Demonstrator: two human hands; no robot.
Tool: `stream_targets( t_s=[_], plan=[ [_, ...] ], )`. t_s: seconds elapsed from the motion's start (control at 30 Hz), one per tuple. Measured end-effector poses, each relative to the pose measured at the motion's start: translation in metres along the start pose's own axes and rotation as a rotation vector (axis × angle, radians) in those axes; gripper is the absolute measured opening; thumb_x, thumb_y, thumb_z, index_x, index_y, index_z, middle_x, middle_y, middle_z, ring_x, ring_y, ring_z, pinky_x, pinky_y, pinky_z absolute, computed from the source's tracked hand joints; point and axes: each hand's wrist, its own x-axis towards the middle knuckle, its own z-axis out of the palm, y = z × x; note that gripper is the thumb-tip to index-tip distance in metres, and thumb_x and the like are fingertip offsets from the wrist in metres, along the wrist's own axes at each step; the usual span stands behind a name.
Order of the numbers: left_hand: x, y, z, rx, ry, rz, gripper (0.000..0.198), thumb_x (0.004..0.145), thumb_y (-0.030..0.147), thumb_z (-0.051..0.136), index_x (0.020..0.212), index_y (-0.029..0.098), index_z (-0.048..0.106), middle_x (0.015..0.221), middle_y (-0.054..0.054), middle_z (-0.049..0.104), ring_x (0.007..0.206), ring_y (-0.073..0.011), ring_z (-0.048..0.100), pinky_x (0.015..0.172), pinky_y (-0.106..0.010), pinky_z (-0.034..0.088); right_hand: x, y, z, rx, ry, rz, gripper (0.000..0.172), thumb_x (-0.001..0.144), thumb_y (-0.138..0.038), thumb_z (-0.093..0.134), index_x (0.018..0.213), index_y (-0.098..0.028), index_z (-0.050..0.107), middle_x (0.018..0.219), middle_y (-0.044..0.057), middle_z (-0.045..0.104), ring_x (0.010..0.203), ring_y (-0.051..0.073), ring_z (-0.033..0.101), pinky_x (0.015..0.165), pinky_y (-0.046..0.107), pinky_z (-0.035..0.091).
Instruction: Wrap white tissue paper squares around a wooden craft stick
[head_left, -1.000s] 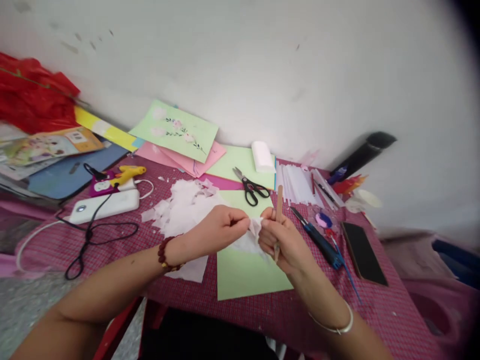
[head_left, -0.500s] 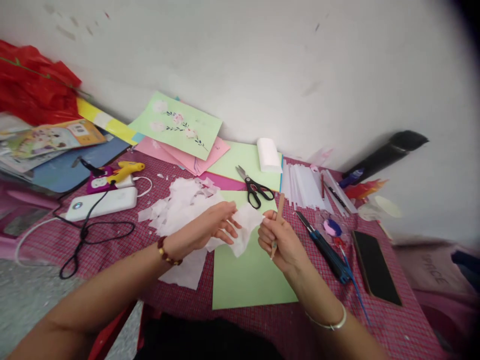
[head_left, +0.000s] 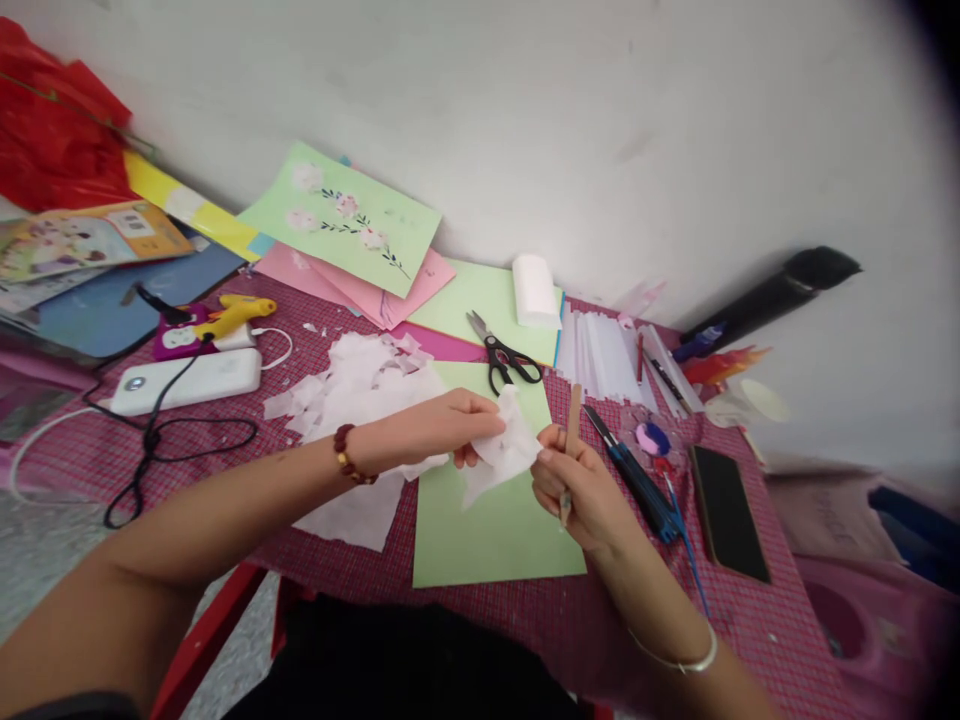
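A thin white piece of tissue paper [head_left: 504, 448] is stretched between my two hands above a light green sheet [head_left: 487, 540]. My left hand [head_left: 469, 420] pinches its left side between thumb and fingers. My right hand [head_left: 574, 475] pinches the tissue's right corner, and a flat wooden stick [head_left: 574, 420] is also held upright in that fist. Beyond the tissue lie black-handled scissors [head_left: 510, 358], partly over the green sheet. To the left is a heap of torn white tissue pieces [head_left: 360, 385], partly behind my left forearm.
Right of my hands lie a blue utility knife [head_left: 641, 490], a paint palette [head_left: 652, 437], a paintbrush [head_left: 688, 550] and a phone [head_left: 729, 512]. Glue sticks [head_left: 600, 350] lie farther back. At left are a power bank [head_left: 187, 382], black cable [head_left: 154, 440] and yellow glue gun [head_left: 238, 314].
My left hand has gone from open fingers beside the tissue to pinching it. The tissue is now held by both hands. My view has shifted slightly.
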Motion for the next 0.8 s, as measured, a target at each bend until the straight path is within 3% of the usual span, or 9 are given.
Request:
stream_targets(
  t_s=[0.13, 0.2, 0.3, 0.43, 0.57, 0.63, 0.7, 0.8],
  plan=[
    [-0.011, 0.000, 0.009, 0.431, 0.055, 0.155, 0.030, 0.085, 0.025, 0.040, 0.057, 0.017, 0.035, 0.052, 0.004, 0.035, 0.049, -0.0080, 0.034, 0.049, -0.024, 0.025, -0.002, -0.002, -0.009, -0.189, -0.016, -0.021, 0.020, 0.081, -0.039, 0.058, 0.083, -0.020, 0.051, 0.048, -0.012, 0.030, 0.037, 0.005, 0.020, 0.032, 0.017, 0.021],
    [-0.012, -0.001, 0.016, 0.646, 0.073, 0.235, 0.028, 0.085, 0.023, 0.040, 0.058, 0.016, 0.035, 0.055, 0.003, 0.038, 0.053, -0.0087, 0.035, 0.054, -0.025, 0.026, -0.002, -0.007, -0.008, -0.339, -0.041, -0.063, 0.024, 0.082, -0.043, 0.057, 0.085, -0.020, 0.053, 0.051, -0.011, 0.033, 0.037, 0.005, 0.024, 0.033, 0.018, 0.021],
    [-0.013, -0.003, 0.027, 0.799, 0.045, 0.277, 0.024, 0.085, 0.020, 0.039, 0.062, 0.016, 0.041, 0.065, 0.001, 0.048, 0.061, -0.0102, 0.042, 0.060, -0.026, 0.029, 0.000, -0.013, -0.001, -0.551, -0.089, -0.060, 0.019, 0.076, -0.033, 0.065, 0.075, -0.018, 0.052, 0.052, -0.009, 0.036, 0.040, 0.004, 0.031, 0.035, 0.018, 0.022],
    [-0.017, -0.010, 0.032, 0.685, 0.042, 0.270, 0.025, 0.085, 0.020, 0.039, 0.060, 0.016, 0.038, 0.067, 0.000, 0.047, 0.064, -0.0103, 0.042, 0.062, -0.025, 0.032, 0.002, -0.005, 0.001, -0.553, -0.110, -0.001, 0.022, 0.074, -0.023, 0.061, 0.061, -0.020, 0.043, 0.046, -0.010, 0.035, 0.036, 0.004, 0.030, 0.034, 0.018, 0.020],
    [-0.025, -0.026, 0.029, 0.258, 0.165, 0.059, 0.028, 0.086, 0.029, 0.038, 0.061, 0.016, 0.041, 0.060, 0.003, 0.039, 0.058, -0.0095, 0.037, 0.054, -0.023, 0.028, 0.000, 0.010, -0.005, -0.344, -0.031, 0.029, 0.019, 0.073, -0.030, 0.062, 0.069, -0.021, 0.046, 0.047, -0.012, 0.037, 0.032, 0.004, 0.027, 0.031, 0.018, 0.022],
    [-0.027, -0.031, 0.028, 0.119, 0.213, -0.021, 0.025, 0.085, 0.033, 0.042, 0.069, 0.015, 0.048, 0.063, 0.003, 0.043, 0.059, -0.0096, 0.039, 0.054, -0.022, 0.030, -0.002, 0.013, -0.007, -0.335, -0.015, 0.022, 0.022, 0.072, -0.032, 0.063, 0.068, -0.021, 0.045, 0.045, -0.012, 0.036, 0.031, 0.004, 0.027, 0.032, 0.018, 0.021],
    [-0.026, -0.030, 0.028, 0.110, 0.247, -0.010, 0.022, 0.082, 0.037, 0.050, 0.080, 0.015, 0.052, 0.072, 0.001, 0.051, 0.065, -0.0109, 0.046, 0.058, -0.022, 0.035, -0.003, 0.012, -0.004, -0.417, -0.034, -0.001, 0.025, 0.074, -0.031, 0.063, 0.063, -0.021, 0.043, 0.043, -0.011, 0.035, 0.033, 0.004, 0.029, 0.033, 0.018, 0.020],
    [-0.019, -0.017, 0.027, 0.295, 0.251, 0.085, 0.028, 0.076, 0.041, 0.060, 0.087, 0.016, 0.053, 0.080, 0.000, 0.056, 0.071, -0.0125, 0.050, 0.062, -0.023, 0.038, -0.004, 0.009, 0.002, -0.516, -0.077, -0.052, 0.027, 0.076, -0.028, 0.062, 0.061, -0.021, 0.041, 0.041, -0.010, 0.036, 0.036, 0.005, 0.030, 0.035, 0.019, 0.019]
  ],
)
